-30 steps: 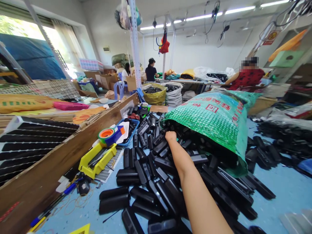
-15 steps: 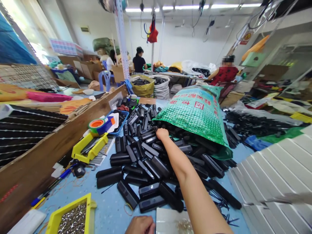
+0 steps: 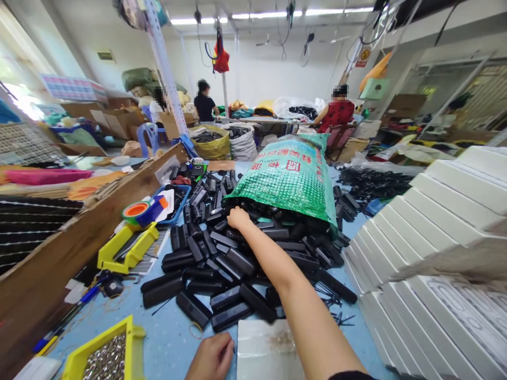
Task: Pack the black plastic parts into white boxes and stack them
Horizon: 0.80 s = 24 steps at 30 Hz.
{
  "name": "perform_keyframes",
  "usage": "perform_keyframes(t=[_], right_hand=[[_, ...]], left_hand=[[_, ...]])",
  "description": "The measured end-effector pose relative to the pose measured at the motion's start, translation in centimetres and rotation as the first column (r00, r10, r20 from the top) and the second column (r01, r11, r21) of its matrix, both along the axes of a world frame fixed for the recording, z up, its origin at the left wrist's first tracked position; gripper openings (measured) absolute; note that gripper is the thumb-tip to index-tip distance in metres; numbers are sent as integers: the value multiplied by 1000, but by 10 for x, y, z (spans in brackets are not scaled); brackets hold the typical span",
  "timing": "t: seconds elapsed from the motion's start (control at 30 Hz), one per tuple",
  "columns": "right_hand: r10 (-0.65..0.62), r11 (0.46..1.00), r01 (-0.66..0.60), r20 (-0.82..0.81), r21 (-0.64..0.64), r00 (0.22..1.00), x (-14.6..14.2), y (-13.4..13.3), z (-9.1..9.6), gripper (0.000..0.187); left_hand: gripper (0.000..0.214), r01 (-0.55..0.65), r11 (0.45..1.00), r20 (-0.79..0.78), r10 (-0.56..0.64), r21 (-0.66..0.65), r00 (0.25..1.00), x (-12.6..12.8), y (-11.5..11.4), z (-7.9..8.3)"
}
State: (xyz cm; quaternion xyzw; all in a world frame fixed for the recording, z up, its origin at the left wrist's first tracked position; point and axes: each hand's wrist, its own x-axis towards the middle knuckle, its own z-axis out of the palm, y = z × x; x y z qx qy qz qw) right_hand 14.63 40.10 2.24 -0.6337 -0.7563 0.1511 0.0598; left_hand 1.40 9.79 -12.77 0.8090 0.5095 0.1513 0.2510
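Right grip [image 3: 238,217] by the mouth of the green sack [image 3: 285,179], its hold hidden

From where I stand, the fingers are curled over and turned away, so I cannot tell whether they are clamped on the sack's lip, on something beneath it, or only on each other. The hand sits just beside the left corner of the mouth, among the black pieces [image 3: 237,262] that fill the opening and spread in a loose heap over the worktop [image 3: 166,331].

Those pieces look to me like hard plastic: stiff, light one by one, smooth enough to skid over their neighbours, more likely to scuff than to break. I'd take one across its narrow middle, thumb on one long side and fingers on the other. The sack is another matter. Its skin looks thin, limp and rather slick, yet the bulging load should make it heavy. A pinch might slip; better to bunch the lip into a full fist.

Nearer the body, the left grip [image 3: 212,356] is folded into a loose fist, nothing showing in it, just beside a pale board [image 3: 265,351]. To its left stands a yellow tray [image 3: 137,348] of small metal bits [image 3: 106,359]. White boxes [image 3: 396,237] are stacked on the right, and a wooden plank [image 3: 59,269] edges the left.
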Motion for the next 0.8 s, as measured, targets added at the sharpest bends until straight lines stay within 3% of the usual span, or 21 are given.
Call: perform_keyframes(t=[0.13,0.23,0.37,0.53,0.6,0.67,0.8], right_hand=[[143,983,-129,-106,130,984,33,-80,17,25],[191,966,-142,-223,216,956,57,-165,10,21],[179,962,-34,-529,272,829,55,-292,-32,20],[90,979,49,-633,198,769,42,-435,-86,23],[96,979,38,-620,199,778,50,-474,-99,25],[80,981,45,-600,191,796,59,-498,-106,27],[90,987,2,-554,162,828,51,-507,-111,36]], left_hand=[[31,-27,1000,25,27,-6,999,2,-1,14],[31,-46,999,62,47,-15,997,1,0,23],[28,-89,993,138,98,-71,986,7,-5,35],[26,-209,961,247,250,-180,936,2,-28,55],[24,-279,936,285,333,-213,899,-10,-56,62],[23,-338,908,303,404,-248,863,-27,-103,65],[20,-405,812,240,530,-420,813,-77,-242,60]])
